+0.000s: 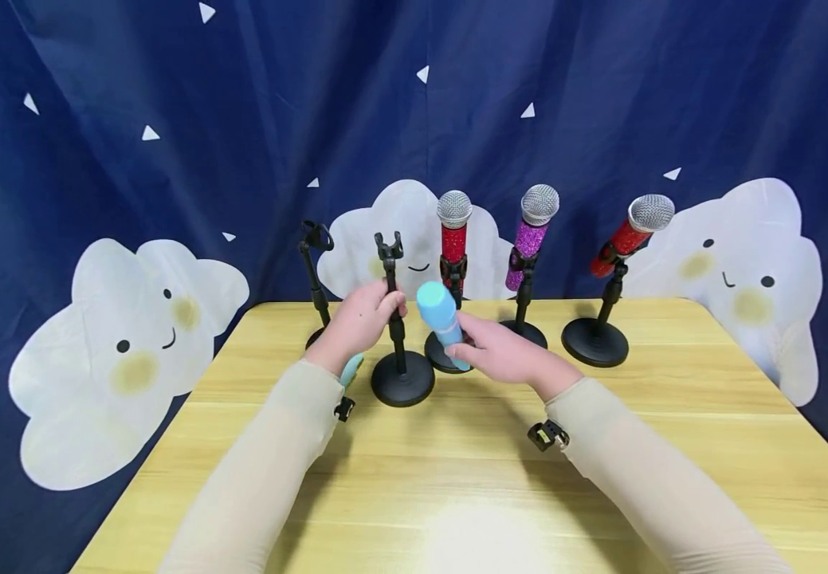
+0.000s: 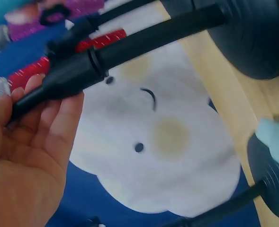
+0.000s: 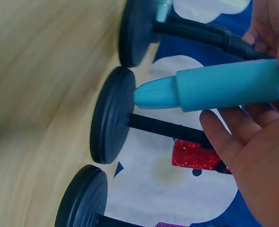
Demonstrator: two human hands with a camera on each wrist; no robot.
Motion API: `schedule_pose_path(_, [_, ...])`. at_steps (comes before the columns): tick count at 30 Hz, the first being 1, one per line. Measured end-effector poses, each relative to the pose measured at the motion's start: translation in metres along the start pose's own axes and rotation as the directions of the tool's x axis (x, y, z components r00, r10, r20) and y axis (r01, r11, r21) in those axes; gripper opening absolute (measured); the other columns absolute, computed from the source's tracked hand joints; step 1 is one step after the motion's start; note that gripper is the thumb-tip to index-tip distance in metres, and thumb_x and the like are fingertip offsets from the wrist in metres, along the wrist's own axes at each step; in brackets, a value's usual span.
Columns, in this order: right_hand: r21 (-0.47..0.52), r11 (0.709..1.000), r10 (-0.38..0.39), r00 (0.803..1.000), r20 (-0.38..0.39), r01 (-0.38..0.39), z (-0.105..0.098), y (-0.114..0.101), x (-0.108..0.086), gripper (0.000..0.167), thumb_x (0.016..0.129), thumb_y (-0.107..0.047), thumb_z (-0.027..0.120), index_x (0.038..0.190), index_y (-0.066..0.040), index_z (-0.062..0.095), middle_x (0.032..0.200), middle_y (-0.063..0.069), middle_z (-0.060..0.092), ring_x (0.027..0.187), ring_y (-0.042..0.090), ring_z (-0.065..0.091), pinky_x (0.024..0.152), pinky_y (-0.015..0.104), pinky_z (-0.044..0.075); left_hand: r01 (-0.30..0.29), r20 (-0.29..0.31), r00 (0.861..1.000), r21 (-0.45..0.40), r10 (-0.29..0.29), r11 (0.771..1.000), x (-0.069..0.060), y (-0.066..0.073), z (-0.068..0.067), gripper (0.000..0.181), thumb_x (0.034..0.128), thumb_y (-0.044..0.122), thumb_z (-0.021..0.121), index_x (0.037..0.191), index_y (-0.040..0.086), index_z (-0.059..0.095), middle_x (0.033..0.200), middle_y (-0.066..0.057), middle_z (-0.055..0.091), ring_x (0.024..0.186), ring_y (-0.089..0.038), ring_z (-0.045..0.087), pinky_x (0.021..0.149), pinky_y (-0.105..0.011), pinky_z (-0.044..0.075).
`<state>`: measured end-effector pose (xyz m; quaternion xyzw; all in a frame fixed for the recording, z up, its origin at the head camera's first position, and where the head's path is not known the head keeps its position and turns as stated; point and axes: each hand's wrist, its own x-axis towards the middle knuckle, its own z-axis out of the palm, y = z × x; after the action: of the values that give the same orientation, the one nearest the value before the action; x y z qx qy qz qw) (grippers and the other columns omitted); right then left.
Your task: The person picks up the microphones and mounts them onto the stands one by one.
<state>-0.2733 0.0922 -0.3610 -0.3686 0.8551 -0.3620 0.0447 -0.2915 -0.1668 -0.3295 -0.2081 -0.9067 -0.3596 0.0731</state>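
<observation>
Sleeves [image 1: 263, 470] foremost, left fingers [image 1: 390, 304] clasp a stand [image 1: 398, 343], right fingers [image 1: 465, 352] a blue microphone [image 1: 439, 309], red microphone [image 1: 453, 241] behind.

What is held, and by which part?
Left hand: black round-based microphone stand, by its upper pole. Right hand: blue cylindrical microphone, by its handle.

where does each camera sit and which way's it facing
Head: on the head, facing forward and down at the table; left hand, right hand and sleeves show.
Left wrist: worn there, facing the stand in left fingers; that hand shows.
Right wrist: worn there, facing the blue microphone in right fingers; both hands show partly.
Head and right wrist share the microphone.
</observation>
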Motion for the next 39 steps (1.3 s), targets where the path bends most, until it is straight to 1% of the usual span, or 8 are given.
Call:
schedule_pose_path(8, [0.237, 0.971, 0.026, 0.983, -0.18, 0.018, -0.014, -0.002, -0.003, 0.035, 0.107, -0.024, 0.047, 0.137, -0.007, 0.042, 0.121, 0.015, 0.057, 0.109, 0.03, 0.059, 0.096, 0.049, 0.046, -0.087, 0.092, 0.992, -0.025, 0.089, 0.996, -0.02, 0.038, 0.026, 0.024, 0.1073, 0.029, 0.052, 0.093, 0.018, 0.067, 0.088, 0.004, 0.066, 0.082, -0.019, 0.058, 0.076, -0.038, 0.048])
schedule_pose_path(12, [0.401, 0.912, 0.03, 0.959, -0.281, 0.089, -0.021, -0.002, -0.004, 0.032, 0.105, -0.016, 0.037, 0.133, 0.0, 0.037, 0.114, 0.024, 0.051, 0.1, 0.037, 0.056, 0.092, 0.048, 0.046, -0.124, 0.15, 0.981, -0.028, 0.127, 0.992, -0.025, 0.061, 0.041, 0.022, 0.1072, 0.03, 0.052, 0.093, 0.019, 0.066, 0.085, 0.007, 0.066, 0.081, -0.016, 0.06, 0.076, -0.035, 0.05])
schedule_pose_path(15, [0.487, 0.86, 0.028, 0.939, -0.343, 0.152, -0.028, -0.002, -0.006, 0.033, 0.106, -0.021, 0.03, 0.13, 0.001, 0.033, 0.107, 0.025, 0.046, 0.092, 0.037, 0.05, 0.086, 0.044, 0.044, -0.159, 0.178, 0.971, -0.024, 0.161, 0.987, -0.028, 0.076, 0.05, 0.021, 0.1069, 0.028, 0.053, 0.092, 0.02, 0.065, 0.083, 0.009, 0.064, 0.08, -0.014, 0.06, 0.076, -0.033, 0.05])
schedule_pose_path(22, [0.506, 0.833, -0.019, 0.925, -0.38, 0.225, -0.042, -0.009, -0.014, 0.084, 0.1, -0.071, 0.024, 0.152, -0.005, 0.024, 0.124, 0.014, 0.039, 0.112, 0.029, 0.04, 0.095, 0.046, 0.035, -0.234, 0.207, 0.948, -0.059, 0.242, 0.97, -0.029, 0.097, 0.067, 0.018, 0.1052, 0.026, 0.057, 0.09, 0.022, 0.065, 0.081, 0.011, 0.063, 0.077, -0.009, 0.058, 0.072, -0.029, 0.049])
schedule_pose_path(25, [0.495, 0.823, -0.097, 0.927, -0.362, 0.279, -0.043, -0.01, -0.017, 0.094, 0.094, -0.079, 0.03, 0.154, -0.007, 0.021, 0.119, 0.022, 0.04, 0.107, 0.038, 0.043, 0.091, 0.05, 0.037, -0.255, 0.231, 0.936, -0.074, 0.265, 0.964, -0.03, 0.103, 0.072, 0.018, 0.1055, 0.028, 0.056, 0.09, 0.023, 0.065, 0.08, 0.013, 0.063, 0.077, -0.009, 0.057, 0.07, -0.028, 0.049])
schedule_pose_path(30, [0.456, 0.809, -0.242, 0.918, -0.315, 0.37, -0.038, -0.012, -0.021, 0.102, 0.086, -0.082, 0.046, 0.153, -0.01, 0.02, 0.105, 0.032, 0.044, 0.094, 0.046, 0.047, 0.082, 0.045, 0.044, -0.263, 0.259, 0.927, -0.07, 0.272, 0.962, -0.034, 0.106, 0.074, 0.016, 0.1055, 0.025, 0.056, 0.092, 0.022, 0.065, 0.08, 0.014, 0.063, 0.078, -0.008, 0.058, 0.071, -0.025, 0.049])
schedule_pose_path(36, [0.508, 0.79, -0.191, 0.924, -0.331, 0.345, -0.042, -0.018, -0.026, 0.091, 0.09, -0.07, 0.059, 0.149, -0.008, 0.029, 0.102, 0.023, 0.051, 0.091, 0.036, 0.055, 0.078, 0.041, 0.049, -0.313, 0.24, 0.919, -0.045, 0.314, 0.949, -0.032, 0.108, 0.075, 0.013, 0.1051, 0.026, 0.058, 0.095, 0.021, 0.064, 0.08, 0.014, 0.062, 0.076, -0.007, 0.056, 0.069, -0.024, 0.047])
schedule_pose_path(39, [0.51, 0.782, -0.182, 0.914, -0.363, 0.358, -0.045, -0.021, -0.025, 0.085, 0.092, -0.064, 0.062, 0.147, -0.007, 0.033, 0.101, 0.024, 0.052, 0.088, 0.037, 0.055, 0.076, 0.042, 0.049, -0.325, 0.227, 0.918, -0.045, 0.326, 0.945, -0.029, 0.107, 0.075, 0.013, 0.1047, 0.026, 0.058, 0.095, 0.021, 0.064, 0.08, 0.014, 0.063, 0.075, -0.007, 0.056, 0.068, -0.024, 0.047])
